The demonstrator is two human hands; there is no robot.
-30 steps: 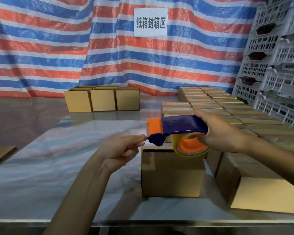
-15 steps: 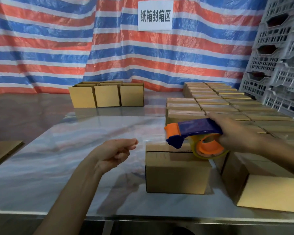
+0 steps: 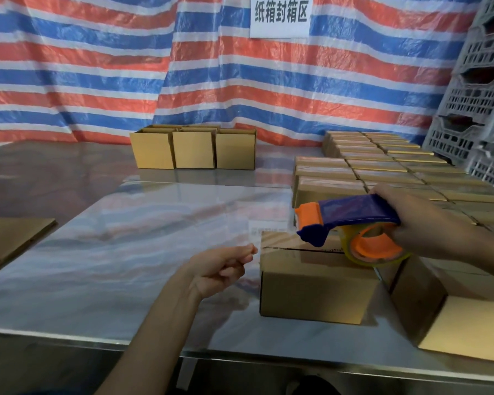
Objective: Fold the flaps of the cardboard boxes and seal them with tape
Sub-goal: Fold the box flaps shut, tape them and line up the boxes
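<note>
Right now the small brown cardboard box (image 3: 311, 295) sits on the glossy metal table (image 3: 126, 266), lower right of centre, its top flaps folded down with the seam running across the lid. Over its right top edge the right hand (image 3: 417, 223) grips the blue-and-orange tape dispenser (image 3: 354, 218), fingers wrapped round the handle, the yellowish roll just above the lid. The left hand (image 3: 220, 269), just left of the box, has its fingers curled, thumb pinched against forefinger on the end of a faint clear tape strip (image 3: 271, 238) stretching to the dispenser's mouth.

At the table's far edge, centre frame, stand three open-topped cardboard boxes (image 3: 194, 151) in a touching row — what is inside them cannot be seen. To the right, rows of closed brown boxes (image 3: 382, 169) lie packed side by side, several with glossy tape along the top. A larger tan box (image 3: 468, 326) sits at lower right, just beside the task box. Grey slotted plastic crates (image 3: 479, 109) are stacked at upper right; their contents cannot be made out. Flat cardboard sheets (image 3: 12, 238) lie at the left edge.
</note>
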